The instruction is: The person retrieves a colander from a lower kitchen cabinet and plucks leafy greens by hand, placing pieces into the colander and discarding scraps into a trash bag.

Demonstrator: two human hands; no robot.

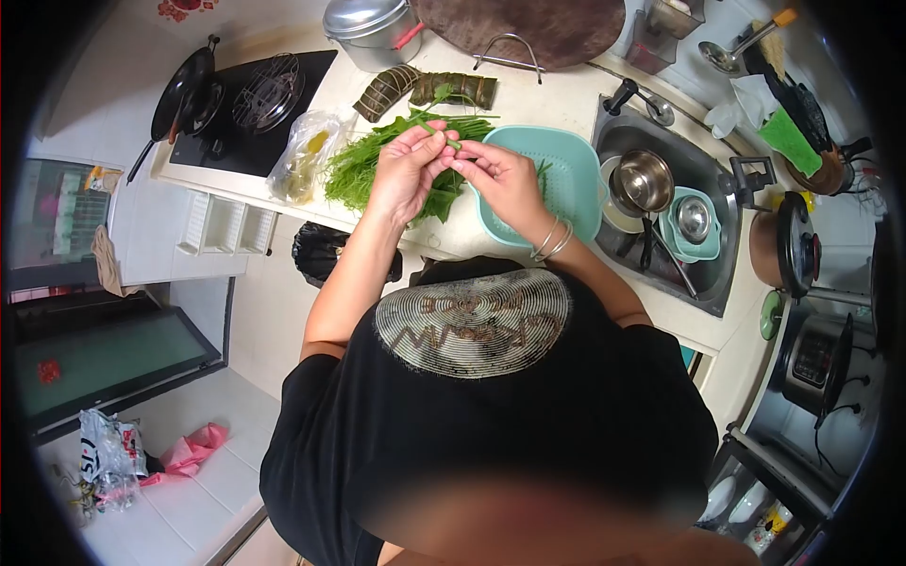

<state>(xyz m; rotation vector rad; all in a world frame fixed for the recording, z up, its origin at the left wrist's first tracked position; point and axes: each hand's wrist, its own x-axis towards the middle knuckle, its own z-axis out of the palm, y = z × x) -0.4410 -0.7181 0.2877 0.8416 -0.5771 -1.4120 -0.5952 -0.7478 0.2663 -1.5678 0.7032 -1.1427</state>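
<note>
A leafy green stem [453, 144] is pinched between my two hands above the counter. My left hand [408, 174] is closed on its thicker part, with a leaf standing up past the fingers. My right hand [505, 177] meets it from the other side, fingertips pressed together on the stem's end. Beneath my left hand lies a loose pile of leafy greens [354, 168] with thin curling tendrils. A turquoise colander [566, 146] sits beside and partly under my right hand, with a few bits of green inside.
Two leaf-wrapped bundles [387, 94] and a clear plastic bag [307, 156] lie near the greens. A metal pot [368, 33] and round board [528, 28] stand behind. The sink [717, 274] holds bowls. A black cooktop [208, 141] is at left; a black-lined bin [321, 250] below.
</note>
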